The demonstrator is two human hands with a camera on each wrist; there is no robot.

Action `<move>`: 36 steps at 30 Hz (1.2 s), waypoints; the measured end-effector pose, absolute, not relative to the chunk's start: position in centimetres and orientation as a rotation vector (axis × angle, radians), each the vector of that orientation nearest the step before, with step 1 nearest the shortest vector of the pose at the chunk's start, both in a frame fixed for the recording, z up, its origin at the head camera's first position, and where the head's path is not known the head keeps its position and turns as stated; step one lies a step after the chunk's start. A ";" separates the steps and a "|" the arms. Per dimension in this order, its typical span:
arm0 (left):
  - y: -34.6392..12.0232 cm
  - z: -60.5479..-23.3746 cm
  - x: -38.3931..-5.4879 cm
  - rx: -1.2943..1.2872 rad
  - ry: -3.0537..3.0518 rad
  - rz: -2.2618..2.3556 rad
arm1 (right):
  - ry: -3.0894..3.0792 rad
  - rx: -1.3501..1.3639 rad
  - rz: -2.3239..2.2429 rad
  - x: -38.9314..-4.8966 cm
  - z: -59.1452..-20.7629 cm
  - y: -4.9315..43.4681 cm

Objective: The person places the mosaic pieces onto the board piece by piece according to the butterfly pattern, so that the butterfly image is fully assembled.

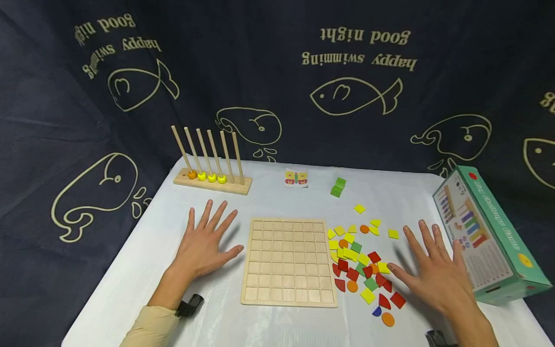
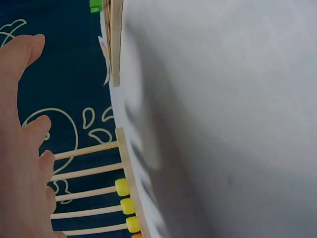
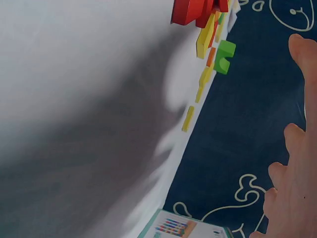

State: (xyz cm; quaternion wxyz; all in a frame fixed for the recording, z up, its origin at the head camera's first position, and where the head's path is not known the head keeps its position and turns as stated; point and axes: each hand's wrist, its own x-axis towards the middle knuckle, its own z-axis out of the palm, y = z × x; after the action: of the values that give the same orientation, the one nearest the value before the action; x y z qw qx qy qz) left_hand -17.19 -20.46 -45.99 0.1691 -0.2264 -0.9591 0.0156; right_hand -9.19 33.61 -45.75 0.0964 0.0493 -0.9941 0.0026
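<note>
My left hand point(image 1: 201, 248) hovers with fingers spread, left of a wooden grid board point(image 1: 288, 262) divided into small square cells. To the right of the loose pieces, my right hand point(image 1: 438, 274) is likewise spread and holds nothing. Between the board and that hand lie scattered flat pieces: yellow squares point(image 1: 367, 296), red quarter-rounds point(image 1: 384, 301), orange discs point(image 1: 388, 319), green squares point(image 1: 371, 284) and a blue piece point(image 1: 377, 311). Both wrist views show the hands raised off the table, with shadows beneath them. A picture card point(image 1: 296, 179) with a butterfly pattern lies behind the board.
At the back left stands a wooden peg rack point(image 1: 212, 183) with an orange bead and several yellow beads. A green notched block point(image 1: 338, 187) sits behind the pieces. The green and white box point(image 1: 490, 236) stands at the right edge. Dark printed cloth point(image 1: 277, 72) hangs behind the table.
</note>
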 end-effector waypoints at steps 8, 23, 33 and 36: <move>-20.2 -45.7 -17.0 -0.634 -2.739 0.037 | -2.890 0.215 0.131 -9.2 -45.6 32.7; -17.7 -48.8 -16.8 -0.718 -2.921 -0.882 | -2.969 0.369 0.823 -12.0 -46.3 23.9; -18.2 -49.8 -16.6 -0.813 -2.923 -0.845 | -2.912 0.344 0.773 -12.1 -48.0 21.4; -18.4 -49.9 -16.7 -0.803 -2.938 -0.829 | -2.913 0.300 0.719 -12.1 -48.4 21.8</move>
State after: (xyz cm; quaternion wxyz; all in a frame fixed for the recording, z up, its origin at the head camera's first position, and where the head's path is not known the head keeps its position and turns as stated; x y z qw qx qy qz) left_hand -16.75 -18.39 -49.92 -0.0076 -0.2544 -0.9307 -0.2627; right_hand -12.10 21.85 -48.40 0.0632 0.0993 -0.9641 0.2378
